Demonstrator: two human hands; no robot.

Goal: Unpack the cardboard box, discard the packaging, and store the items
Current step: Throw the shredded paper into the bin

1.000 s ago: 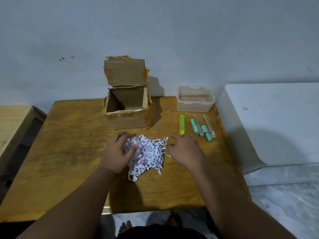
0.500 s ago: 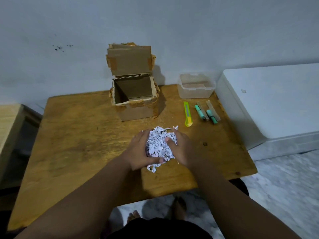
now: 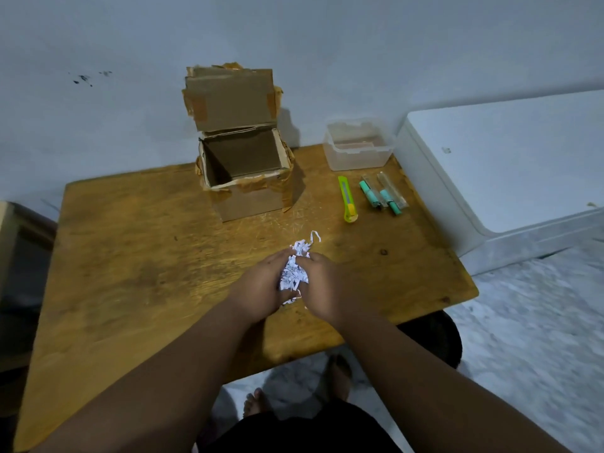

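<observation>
A wad of white shredded paper (image 3: 295, 269) is squeezed between my left hand (image 3: 261, 289) and my right hand (image 3: 322, 286), just above the middle of the wooden table (image 3: 130, 256). Both hands cup it tightly; a few strips stick out at the top. Behind them the open cardboard box (image 3: 243, 178) stands with its flap up and its inside looks empty. To its right lie a yellow utility knife (image 3: 347, 199) and two teal-capped tubes (image 3: 382, 196). A clear plastic container (image 3: 359, 143) sits at the table's back right corner.
A white appliance or chest (image 3: 510, 158) stands against the table's right side. The wall runs close behind the table. A dark piece of furniture (image 3: 19, 273) is at the left. My bare feet show on the marble floor (image 3: 523, 322) under the front edge.
The loose spread of shredded paper has been gathered from both sides and pressed into a tight wad between my hands. The view has tilted downward.
</observation>
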